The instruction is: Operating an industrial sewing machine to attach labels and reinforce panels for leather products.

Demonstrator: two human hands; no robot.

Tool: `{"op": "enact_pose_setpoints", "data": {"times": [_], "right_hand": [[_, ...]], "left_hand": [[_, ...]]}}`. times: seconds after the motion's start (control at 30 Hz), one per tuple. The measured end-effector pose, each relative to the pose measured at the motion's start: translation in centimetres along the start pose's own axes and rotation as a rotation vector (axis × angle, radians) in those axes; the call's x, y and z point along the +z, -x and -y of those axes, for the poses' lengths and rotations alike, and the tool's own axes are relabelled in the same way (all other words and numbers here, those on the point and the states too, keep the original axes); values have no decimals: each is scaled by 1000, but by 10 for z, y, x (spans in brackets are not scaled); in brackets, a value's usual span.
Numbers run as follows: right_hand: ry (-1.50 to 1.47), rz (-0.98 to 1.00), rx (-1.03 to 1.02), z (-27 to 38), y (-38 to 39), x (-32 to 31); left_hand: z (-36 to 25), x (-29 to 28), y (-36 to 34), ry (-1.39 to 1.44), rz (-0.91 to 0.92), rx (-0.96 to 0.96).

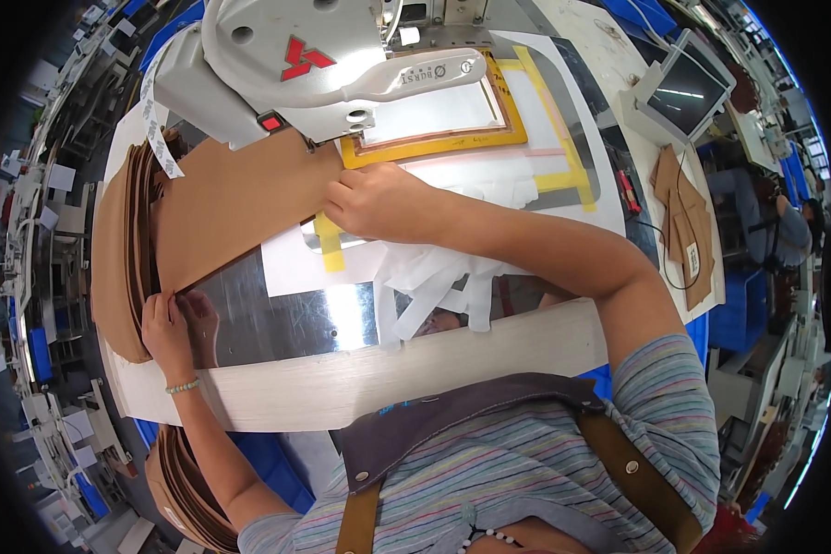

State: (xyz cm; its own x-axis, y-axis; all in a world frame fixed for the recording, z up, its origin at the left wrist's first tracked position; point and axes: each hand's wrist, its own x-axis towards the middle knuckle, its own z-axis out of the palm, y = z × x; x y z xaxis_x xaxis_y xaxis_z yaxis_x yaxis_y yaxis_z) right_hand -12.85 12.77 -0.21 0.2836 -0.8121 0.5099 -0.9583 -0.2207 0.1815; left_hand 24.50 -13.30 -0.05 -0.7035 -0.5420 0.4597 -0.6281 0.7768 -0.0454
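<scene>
A flat brown panel lies at ten o'clock, slanting from the upper right down to the lower left, its far edge tucked partly behind the machine above it. The left hand, between eight and nine o'clock, pinches the panel's near left corner between bent fingers and thumb; a beaded bracelet circles that wrist. The right hand, at eleven o'clock, has its fingers curled together and pinches the panel's right end, the forearm reaching in from four o'clock.

Against the panel's left end, at nine o'clock, stands a curved stack of brown pieces. Beneath the panel's near side spreads a shiny metal plate, with a strip of yellow tape just below the right hand. White strips lie loosely heaped at the centre.

A grey-white sewing machine head looms at eleven o'clock. A yellow frame sits at one o'clock, beside the right hand. The pale front edge of the desk runs across six o'clock. Farther out, a screen stands at two o'clock, and more brown cut pieces lie toward three o'clock under a dark cable.
</scene>
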Motion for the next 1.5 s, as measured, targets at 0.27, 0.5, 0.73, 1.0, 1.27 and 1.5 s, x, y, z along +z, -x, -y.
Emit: {"op": "enact_pose_setpoints", "data": {"times": [0.27,0.5,0.73,1.0,1.27,1.5], "right_hand": [[40,-76,49,-16,14,-16],[74,47,89,-51,78,-62],[219,210,219,-86,161,-120],[366,92,323,-120,204,-124],[296,209,594,-73,215,-132],[134,275,783,-59,226,-119]], "left_hand": [[-10,-1,-9,124,-7,74],[-70,11,-57,260,-15,264],[-160,32,-109,344,-27,546],[-221,44,-128,281,-105,765],[-207,32,-96,315,113,588],[-209,34,-87,368,333,437]]}}
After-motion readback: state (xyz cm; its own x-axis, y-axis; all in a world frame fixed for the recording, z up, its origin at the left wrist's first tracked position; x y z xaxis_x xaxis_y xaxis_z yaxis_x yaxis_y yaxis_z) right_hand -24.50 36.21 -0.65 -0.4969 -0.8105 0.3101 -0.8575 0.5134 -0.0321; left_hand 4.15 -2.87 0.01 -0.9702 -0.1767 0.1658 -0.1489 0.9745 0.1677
